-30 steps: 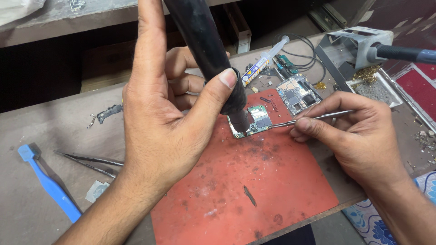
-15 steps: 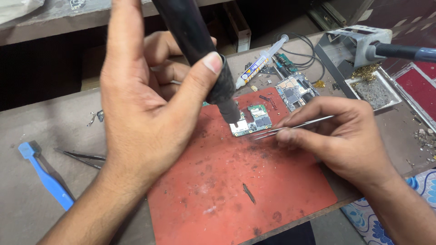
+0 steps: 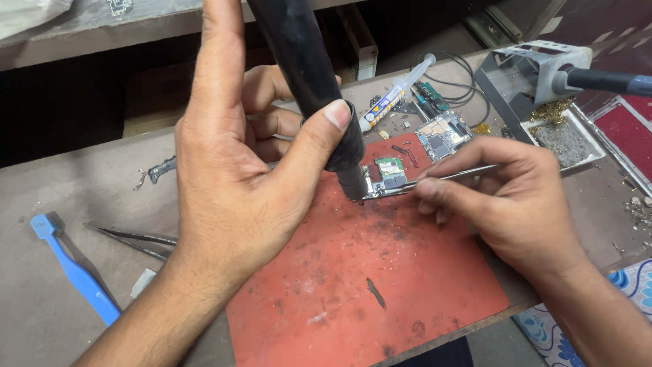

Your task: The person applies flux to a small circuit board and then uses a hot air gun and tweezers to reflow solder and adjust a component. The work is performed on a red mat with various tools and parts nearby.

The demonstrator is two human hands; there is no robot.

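My left hand [image 3: 238, 170] grips a thick black hot-air tool [image 3: 309, 75] held nearly upright, its nozzle pointing down at the left edge of a small green circuit board [image 3: 389, 171]. The board lies on a red work mat [image 3: 367, 285]. My right hand [image 3: 506, 197] pinches metal tweezers [image 3: 448, 177] whose tips reach the board's near edge. Exactly what the tips touch is hidden by the nozzle.
A second circuit board [image 3: 441, 136] and a syringe [image 3: 397, 92] lie behind the mat. A soldering iron stand [image 3: 536, 75] with a metal tray [image 3: 567, 139] sits at right. On the left lie a blue plastic pry tool [image 3: 75, 272] and spare tweezers [image 3: 129, 238].
Both hands and the board sit further left in view than before. The hot-air tool stays over the board's left edge and the tweezers stay at the board.
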